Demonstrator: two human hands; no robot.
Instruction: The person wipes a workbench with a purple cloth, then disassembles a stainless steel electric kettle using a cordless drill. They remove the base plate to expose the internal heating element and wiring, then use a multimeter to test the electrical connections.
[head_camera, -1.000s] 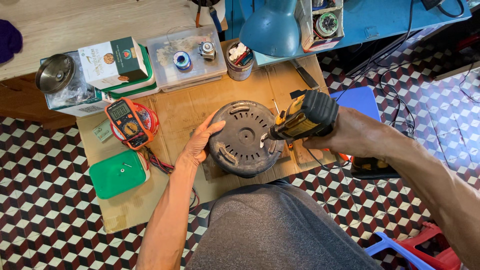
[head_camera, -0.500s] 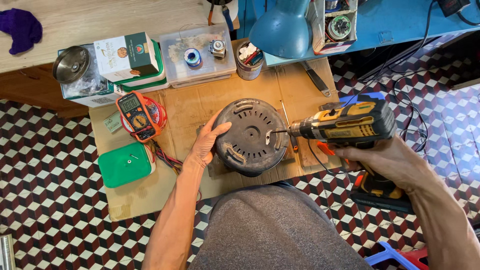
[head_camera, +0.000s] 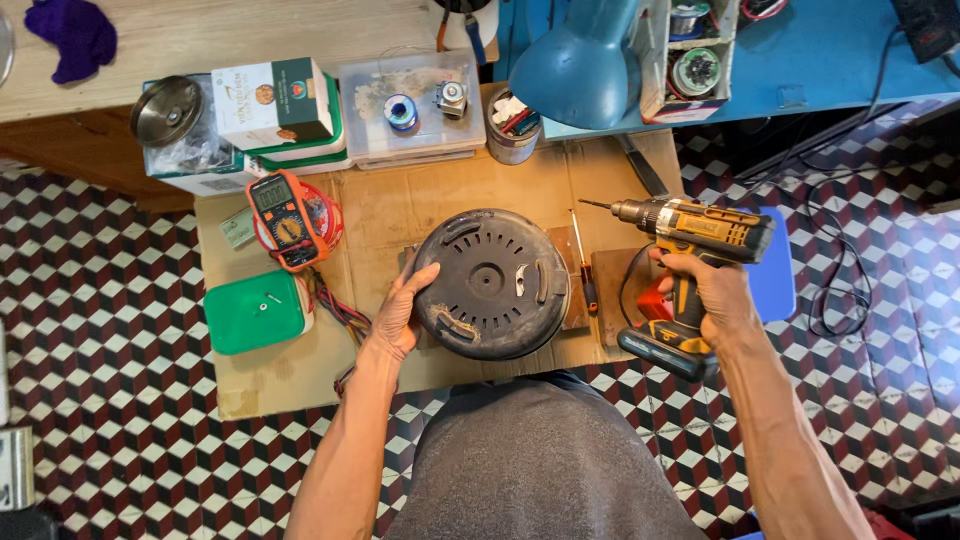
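L hand (head_camera: 400, 315) flat on round black vented appliance base (head_camera: 492, 283), not gripping. R hand (head_camera: 712, 295) shut tight round yellow cordless drill (head_camera: 700, 235), bit off to base's right, apart.

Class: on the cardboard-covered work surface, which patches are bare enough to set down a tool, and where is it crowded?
Bare cardboard lies between the multimeter and the round black housing under the left hand, and below the green box. The back edge is crowded: clear tray, cartons, cup. The right hand holds the drill.

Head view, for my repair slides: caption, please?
Left hand steadies a round black housing on cardboard; right hand holds a yellow drill beside it.
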